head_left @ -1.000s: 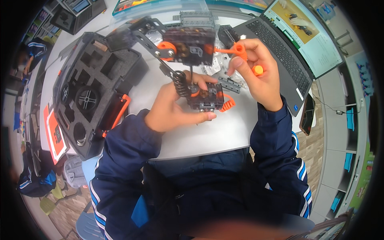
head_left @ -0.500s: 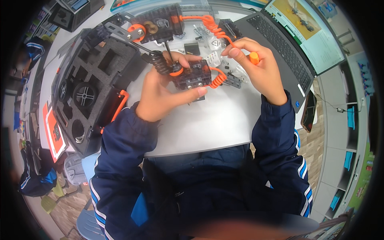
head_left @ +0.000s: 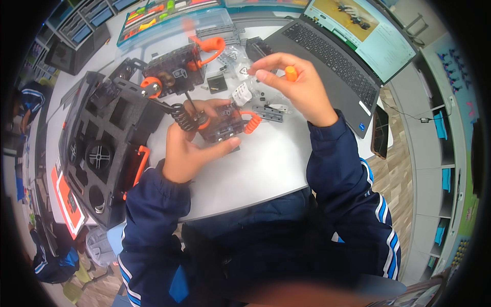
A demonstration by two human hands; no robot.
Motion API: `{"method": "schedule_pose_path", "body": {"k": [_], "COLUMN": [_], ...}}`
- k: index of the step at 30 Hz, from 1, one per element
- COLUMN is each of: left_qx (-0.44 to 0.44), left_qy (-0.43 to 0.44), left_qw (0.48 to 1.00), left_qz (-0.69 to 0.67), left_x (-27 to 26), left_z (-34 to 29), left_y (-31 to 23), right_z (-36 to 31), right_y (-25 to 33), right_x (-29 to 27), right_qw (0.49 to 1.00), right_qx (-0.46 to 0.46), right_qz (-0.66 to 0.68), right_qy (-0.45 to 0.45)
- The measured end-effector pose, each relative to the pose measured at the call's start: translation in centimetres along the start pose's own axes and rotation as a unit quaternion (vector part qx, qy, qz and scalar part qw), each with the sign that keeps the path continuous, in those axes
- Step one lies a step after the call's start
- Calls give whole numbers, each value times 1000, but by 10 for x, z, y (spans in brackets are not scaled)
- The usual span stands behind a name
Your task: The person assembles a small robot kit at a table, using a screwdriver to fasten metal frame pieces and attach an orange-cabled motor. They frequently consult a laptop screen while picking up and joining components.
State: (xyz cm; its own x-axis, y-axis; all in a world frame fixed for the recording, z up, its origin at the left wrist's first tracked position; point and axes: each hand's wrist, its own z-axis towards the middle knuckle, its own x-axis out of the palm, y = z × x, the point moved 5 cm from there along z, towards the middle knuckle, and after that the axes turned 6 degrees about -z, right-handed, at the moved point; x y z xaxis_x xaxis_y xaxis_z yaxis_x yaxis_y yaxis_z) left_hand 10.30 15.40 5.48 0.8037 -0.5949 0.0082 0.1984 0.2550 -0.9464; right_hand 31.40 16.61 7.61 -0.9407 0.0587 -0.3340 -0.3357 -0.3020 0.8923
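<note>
My left hand is closed around a dark see-through box module, thumb along its near edge and fingers behind it. A short orange coiled cable sticks out of its right side. A dark rod and a black coiled cable run between it and a larger see-through module above, which bears an orange wheel. From that upper module loops another orange coiled cable. My right hand is raised over the table, with an orange cylindrical handle tucked in it; the rest of that tool is hidden.
An open black case with grey foam stands at the left, over orange-white booklets. A laptop sits at the right, a phone beside it. Small bags and grey beams lie mid-table; a parts tray is behind.
My right hand has let go of the upper orange cable, which has sprung back toward its module. The view has shifted, so the table appears lower and more of the parts tray shows.
</note>
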Motion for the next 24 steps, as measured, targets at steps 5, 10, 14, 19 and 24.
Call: {"method": "schedule_pose_path", "body": {"k": [5,10,14,19,24], "left_qx": [-42,-4,28,7,51], "left_qy": [-22,-44,-54,-65,-89], "left_qw": [999,999,998,997,995], "left_qz": [-18,-16,-22,-27,-19], "left_x": [-4,-6,-6,-10,-18], "left_z": [-3,-2,0,-1,4], "left_y": [2,3,4,4,2], "right_z": [-1,-5,-8,-7,-9], "right_y": [-7,-11,-14,-14,-14], "right_x": [12,25,35,38,34], "right_qw": [998,994,991,994,995], "right_qx": [30,48,54,26,33], "right_qz": [24,14,17,5,-19], "right_qy": [43,96,120,107,89]}}
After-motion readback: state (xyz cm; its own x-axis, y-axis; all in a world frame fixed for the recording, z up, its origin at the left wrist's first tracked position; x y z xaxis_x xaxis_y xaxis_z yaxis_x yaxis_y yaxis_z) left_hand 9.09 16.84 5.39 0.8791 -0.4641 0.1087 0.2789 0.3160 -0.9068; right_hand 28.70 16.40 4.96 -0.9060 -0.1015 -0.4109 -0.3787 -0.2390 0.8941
